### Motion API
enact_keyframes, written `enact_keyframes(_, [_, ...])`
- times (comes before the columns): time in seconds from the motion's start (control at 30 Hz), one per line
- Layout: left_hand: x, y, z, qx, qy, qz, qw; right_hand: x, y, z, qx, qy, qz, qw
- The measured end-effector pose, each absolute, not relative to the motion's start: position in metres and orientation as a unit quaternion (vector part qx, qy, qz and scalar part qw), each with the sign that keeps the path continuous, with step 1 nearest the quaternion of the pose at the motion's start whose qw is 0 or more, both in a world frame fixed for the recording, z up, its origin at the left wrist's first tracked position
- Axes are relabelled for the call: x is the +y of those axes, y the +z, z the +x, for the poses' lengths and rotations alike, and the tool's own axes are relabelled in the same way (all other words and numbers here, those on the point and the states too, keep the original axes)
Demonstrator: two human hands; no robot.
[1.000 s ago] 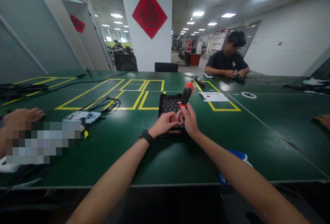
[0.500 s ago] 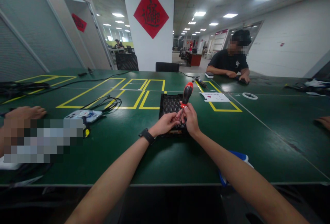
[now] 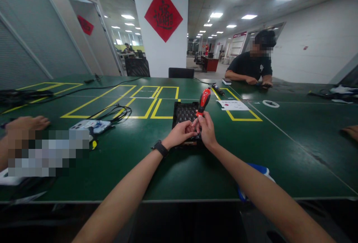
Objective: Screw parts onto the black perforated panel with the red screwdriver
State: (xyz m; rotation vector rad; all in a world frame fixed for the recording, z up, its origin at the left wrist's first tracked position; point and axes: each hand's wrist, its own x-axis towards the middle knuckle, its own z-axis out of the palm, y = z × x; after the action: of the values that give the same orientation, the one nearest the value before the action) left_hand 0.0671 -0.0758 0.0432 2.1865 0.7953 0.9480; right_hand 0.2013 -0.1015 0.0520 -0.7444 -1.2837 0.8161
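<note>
My right hand (image 3: 207, 130) grips a screwdriver with a red and black handle (image 3: 203, 102), held nearly upright with its tip pointing down over a black perforated tray (image 3: 184, 113) on the green table (image 3: 173, 168). My left hand (image 3: 179, 133), with a black watch on the wrist, pinches at the screwdriver's tip with its fingertips. What the fingers pinch is too small to make out. Both hands hover over the near end of the tray.
A phone with cables (image 3: 89, 125) lies to the left, beside another person's hand (image 3: 26, 122). A seated person (image 3: 251, 65) works at the far side. A paper sheet (image 3: 232, 105), a white ring (image 3: 270, 103) and yellow taped boxes (image 3: 156, 103) mark the table. A blue-white object (image 3: 258, 170) sits under my right forearm.
My hands stay almost still; the screwdriver handle tilts slightly to the right. The seated person across the table has shifted their hands.
</note>
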Motion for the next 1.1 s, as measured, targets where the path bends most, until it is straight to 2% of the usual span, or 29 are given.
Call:
enact_keyframes(0.37, [-0.0722,0.0399,0.0626,0.309,0.332,0.848,0.274,-0.1005,0.0527,0.2013,-0.573,0.368,-0.328,0.655])
enact_keyframes(0.63, [-0.0738,0.0447,0.0623,0.261,0.33,0.84,0.341,-0.0989,0.0492,0.2012,-0.57,0.404,-0.319,0.64])
enact_keyframes(1.1, [-0.0723,0.0369,0.0665,0.321,0.367,0.807,0.335,-0.1023,0.0532,0.2013,-0.573,0.363,-0.333,0.654])
